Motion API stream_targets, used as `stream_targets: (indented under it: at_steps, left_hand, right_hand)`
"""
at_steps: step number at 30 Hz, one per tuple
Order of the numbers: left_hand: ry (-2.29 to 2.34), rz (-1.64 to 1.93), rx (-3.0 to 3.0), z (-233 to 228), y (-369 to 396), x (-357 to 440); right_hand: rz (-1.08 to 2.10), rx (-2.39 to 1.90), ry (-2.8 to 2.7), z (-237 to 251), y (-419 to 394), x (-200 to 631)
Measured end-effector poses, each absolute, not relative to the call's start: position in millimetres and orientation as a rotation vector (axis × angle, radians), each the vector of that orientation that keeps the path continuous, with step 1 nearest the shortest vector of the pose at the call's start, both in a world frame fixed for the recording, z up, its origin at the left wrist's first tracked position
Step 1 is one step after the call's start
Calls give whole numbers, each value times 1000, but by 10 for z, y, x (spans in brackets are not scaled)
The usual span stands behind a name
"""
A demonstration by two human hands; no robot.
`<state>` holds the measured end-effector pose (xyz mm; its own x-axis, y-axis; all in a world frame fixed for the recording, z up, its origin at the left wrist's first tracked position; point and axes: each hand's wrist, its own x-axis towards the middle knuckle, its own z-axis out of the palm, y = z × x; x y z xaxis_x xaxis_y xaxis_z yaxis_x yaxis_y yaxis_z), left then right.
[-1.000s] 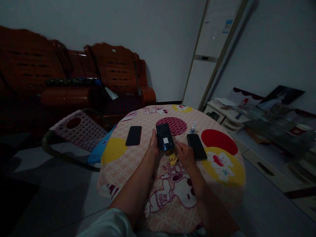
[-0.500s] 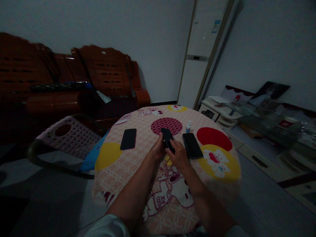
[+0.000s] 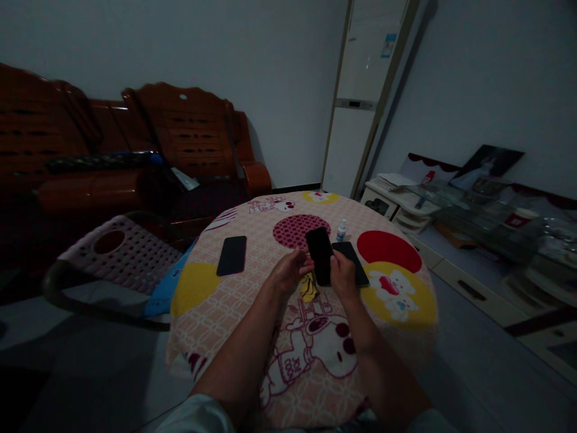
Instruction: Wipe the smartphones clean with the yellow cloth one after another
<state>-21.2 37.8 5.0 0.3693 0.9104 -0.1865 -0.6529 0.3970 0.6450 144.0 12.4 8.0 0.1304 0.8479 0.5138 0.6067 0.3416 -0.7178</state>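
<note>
My right hand (image 3: 343,273) grips a black smartphone (image 3: 319,246) by its right edge, the dark screen tilted toward me. Just left of that phone, my left hand (image 3: 291,270) has its fingers apart and holds nothing; whether a fingertip touches the phone's edge I cannot tell. Partly hidden behind my right hand, a second dark phone (image 3: 359,272) lies on the table. Another dark phone with a reddish edge (image 3: 232,255) lies farther left. A small white bottle (image 3: 341,230) stands behind the phones.
A patterned cloth covers the round table (image 3: 252,300). A woven chair (image 3: 121,252) is at its left, with wooden seats (image 3: 189,132) behind. To the right is a low cabinet (image 3: 451,273) with a glass shelf and various items. A tall white unit (image 3: 347,144) stands in the corner.
The smartphone has shifted right and turned its screen more toward me. My left hand has let go of it, and my right hand now holds its right edge.
</note>
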Motion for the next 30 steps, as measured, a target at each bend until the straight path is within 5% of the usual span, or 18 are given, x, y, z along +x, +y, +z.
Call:
stream_targets:
  at_steps: [13,30]
  left_hand:
    - [509,1067,666,88,339,-176]
    - [611,1163,619,103,363,-223]
  right_hand:
    - [524,-1426,-1102,-196,433,1899]
    - [179,-1735,-1185,-28,337,2210]
